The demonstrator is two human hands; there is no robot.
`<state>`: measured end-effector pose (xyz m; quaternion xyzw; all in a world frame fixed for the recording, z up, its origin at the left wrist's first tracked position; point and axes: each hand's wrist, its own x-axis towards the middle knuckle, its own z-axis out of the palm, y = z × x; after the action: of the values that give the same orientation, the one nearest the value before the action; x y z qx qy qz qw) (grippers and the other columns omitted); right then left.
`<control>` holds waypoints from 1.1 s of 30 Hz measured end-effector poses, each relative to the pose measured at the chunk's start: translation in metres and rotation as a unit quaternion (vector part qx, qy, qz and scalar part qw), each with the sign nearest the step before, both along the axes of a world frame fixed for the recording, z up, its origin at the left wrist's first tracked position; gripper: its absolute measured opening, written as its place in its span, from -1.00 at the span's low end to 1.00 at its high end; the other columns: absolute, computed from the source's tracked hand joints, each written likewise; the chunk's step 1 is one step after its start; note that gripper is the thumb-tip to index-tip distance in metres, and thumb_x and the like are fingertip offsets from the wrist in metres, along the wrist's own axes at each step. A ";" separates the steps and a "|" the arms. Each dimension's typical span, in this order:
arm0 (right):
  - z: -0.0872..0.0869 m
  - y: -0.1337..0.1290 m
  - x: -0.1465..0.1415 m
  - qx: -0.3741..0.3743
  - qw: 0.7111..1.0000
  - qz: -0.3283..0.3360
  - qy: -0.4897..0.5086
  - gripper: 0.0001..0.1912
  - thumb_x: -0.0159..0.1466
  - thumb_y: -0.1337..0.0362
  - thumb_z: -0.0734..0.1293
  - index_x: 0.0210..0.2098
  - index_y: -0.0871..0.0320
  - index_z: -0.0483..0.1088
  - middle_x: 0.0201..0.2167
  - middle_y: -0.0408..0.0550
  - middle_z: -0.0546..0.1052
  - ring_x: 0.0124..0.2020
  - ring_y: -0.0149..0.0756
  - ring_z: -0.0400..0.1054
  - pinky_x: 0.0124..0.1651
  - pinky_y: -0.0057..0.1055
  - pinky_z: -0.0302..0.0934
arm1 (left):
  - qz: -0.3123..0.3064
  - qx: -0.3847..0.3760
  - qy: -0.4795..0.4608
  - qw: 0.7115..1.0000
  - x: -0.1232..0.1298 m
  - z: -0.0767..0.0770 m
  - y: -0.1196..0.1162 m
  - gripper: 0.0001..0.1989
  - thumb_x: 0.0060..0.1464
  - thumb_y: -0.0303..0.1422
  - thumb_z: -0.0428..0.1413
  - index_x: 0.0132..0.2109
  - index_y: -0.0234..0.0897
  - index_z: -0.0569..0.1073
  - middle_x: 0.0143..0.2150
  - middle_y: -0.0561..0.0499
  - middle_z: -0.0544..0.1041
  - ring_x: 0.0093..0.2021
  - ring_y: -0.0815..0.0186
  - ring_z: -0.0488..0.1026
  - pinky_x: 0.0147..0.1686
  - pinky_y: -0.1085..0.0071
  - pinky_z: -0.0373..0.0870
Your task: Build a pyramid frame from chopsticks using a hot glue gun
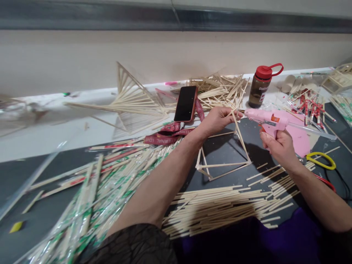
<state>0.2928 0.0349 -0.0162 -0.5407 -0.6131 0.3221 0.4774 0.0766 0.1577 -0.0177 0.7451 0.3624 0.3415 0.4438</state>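
Note:
A pink hot glue gun (271, 121) is gripped in my right hand (280, 146), a clear glue stick jutting from its back. Its nozzle touches or nearly touches the top corner of a frame of thin wooden sticks (222, 165). My left hand (218, 121) pinches that top corner, fingers closed around the stick ends. The frame's lower corners rest on the dark mat (258, 146), with whitish blobs at the joints. Just in front of the frame lies a spread of loose wooden sticks (220, 209).
Wrapped chopsticks (110, 194) cover the left. Behind are a phone (185, 103) on a red lanyard (165, 135), a fan-shaped stick structure (132, 99), a stick heap (220, 88) and a red-capped bottle (260, 88). Yellow-handled scissors (321, 160) lie right, by a pink sheet (301, 139).

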 end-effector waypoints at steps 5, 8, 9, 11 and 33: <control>-0.001 0.000 0.001 -0.005 1.000 0.000 0.000 -0.71 0.30 0.08 0.35 -0.44 0.13 0.38 -0.59 -0.20 0.37 -0.53 -0.42 0.23 -0.45 -0.42 0.08 | 0.001 -0.003 0.001 1.000 0.000 0.000 0.000 -0.74 -0.04 -0.16 0.25 -0.42 -0.29 0.59 -0.37 0.00 0.61 -0.27 0.29 0.50 -0.11 0.37 0.40; -0.001 0.000 0.000 -0.001 1.000 0.005 -0.001 -0.71 0.30 0.10 0.35 -0.48 0.12 0.35 -0.60 -0.22 0.36 -0.53 -0.43 0.22 -0.43 -0.40 0.10 | 0.002 -0.008 0.003 1.000 0.000 0.001 -0.001 -0.72 -0.04 -0.13 0.25 -0.42 -0.29 0.58 -0.38 0.00 0.60 -0.27 0.28 0.50 -0.10 0.35 0.40; -0.001 0.000 -0.001 0.001 1.000 0.005 0.000 -0.72 0.29 0.11 0.34 -0.48 0.11 0.34 -0.60 -0.22 0.36 -0.53 -0.43 0.22 -0.42 -0.40 0.11 | 0.003 -0.010 0.006 1.000 0.000 0.002 -0.002 -0.72 -0.04 -0.12 0.25 -0.42 -0.28 0.59 -0.37 -0.01 0.60 -0.26 0.28 0.50 -0.09 0.34 0.40; -0.001 0.000 -0.001 0.006 1.000 0.006 -0.002 -0.73 0.29 0.13 0.34 -0.48 0.11 0.34 -0.60 -0.22 0.36 -0.53 -0.42 0.22 -0.41 -0.39 0.12 | 0.003 -0.012 0.008 1.000 0.000 0.003 -0.002 -0.72 -0.04 -0.12 0.24 -0.41 -0.28 0.59 -0.35 -0.01 0.61 -0.26 0.27 0.50 -0.09 0.34 0.40; -0.001 0.001 -0.003 0.012 1.000 -0.010 -0.020 -0.70 0.27 0.09 0.35 -0.51 0.11 0.35 -0.61 -0.19 0.40 -0.55 -0.42 0.24 -0.40 -0.37 0.15 | -0.002 -0.010 -0.006 1.000 -0.001 -0.001 0.000 -0.75 -0.03 -0.18 0.26 -0.44 -0.30 0.59 -0.43 0.02 0.58 -0.26 0.28 0.52 -0.11 0.37 0.42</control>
<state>0.2901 0.0357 -0.0172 -0.5473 -0.6212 0.2992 0.4744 0.0752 0.1578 -0.0184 0.7394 0.3619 0.3413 0.4537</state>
